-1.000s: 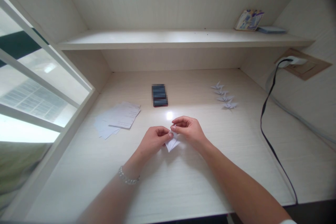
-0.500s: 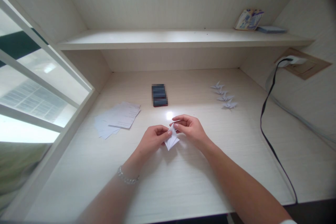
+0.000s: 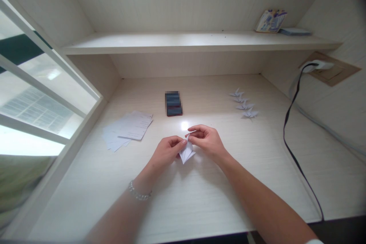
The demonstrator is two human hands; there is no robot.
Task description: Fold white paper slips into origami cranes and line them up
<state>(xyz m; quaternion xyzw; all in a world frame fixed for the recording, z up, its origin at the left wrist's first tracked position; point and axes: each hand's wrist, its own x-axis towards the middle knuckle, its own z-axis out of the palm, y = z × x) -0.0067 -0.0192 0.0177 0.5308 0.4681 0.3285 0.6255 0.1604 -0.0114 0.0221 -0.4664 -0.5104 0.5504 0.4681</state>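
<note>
Both my hands meet over the middle of the pale wooden desk. My left hand, with a bracelet on its wrist, pinches the left side of a small folded white paper piece. My right hand pinches the upper tip of the same paper with thumb and fingers. The paper's pointed lower end hangs just above the desk.
A loose pile of white paper sheets lies to the left. A dark blurred block sits behind my hands. Several folded paper cranes line up at the right. A black cable runs from a wall socket. The shelf holds a packet.
My right hand's fingers have shifted slightly on the paper's upper tip, and the folded piece has risen a little and turned between my hands.
</note>
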